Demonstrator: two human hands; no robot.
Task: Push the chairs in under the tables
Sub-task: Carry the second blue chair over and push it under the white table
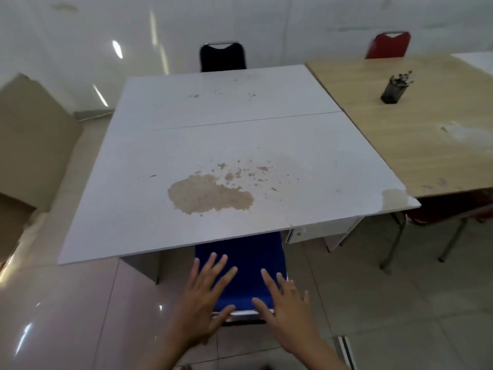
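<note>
A blue chair [245,265] stands at the near edge of the white table [149,198], its seat mostly under the tabletop and its backrest sticking out toward me. My left hand [206,297] hovers over the left side of the backrest, fingers spread. My right hand [285,308] is spread over the right side, above the chrome top bar [241,313]. Neither hand grips anything. A black chair [222,57] sits at the far side of the white table. A red chair [388,45] stands behind the wooden table [400,145].
A brown stain [208,196] marks the white tabletop. A dark pen holder [394,89] sits on the wooden table, whose metal legs [392,244] stand at the right. A beige box [29,145] is at the left. Glossy tiled floor [66,316] surrounds me.
</note>
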